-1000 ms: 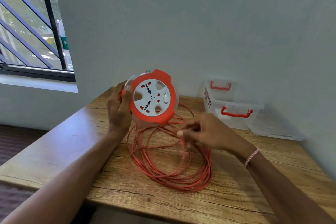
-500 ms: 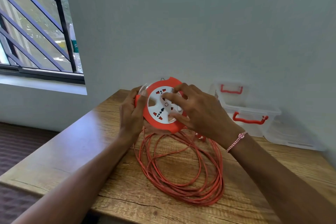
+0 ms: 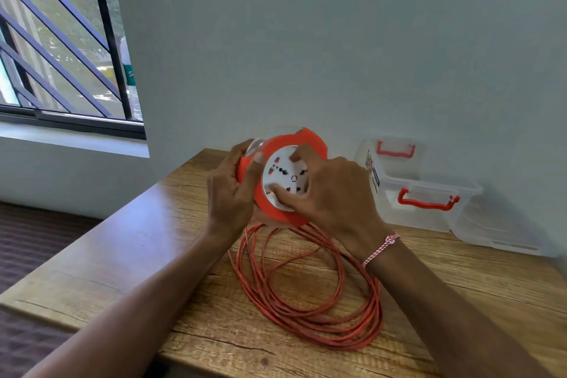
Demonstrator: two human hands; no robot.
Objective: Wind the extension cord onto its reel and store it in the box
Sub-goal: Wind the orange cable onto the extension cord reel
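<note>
Winding barely begun: round orange-and-white plastic reel is gripped by left hand and right hand; orange cord lies coiled loose on wooden table; clear plastic box is unfilled.

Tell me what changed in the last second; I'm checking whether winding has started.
The right hand left the loose cord and moved up onto the reel, fingers now in its white face. The left hand still grips the reel's edge. The cord still lies coiled on the table; the box is untouched.
</note>
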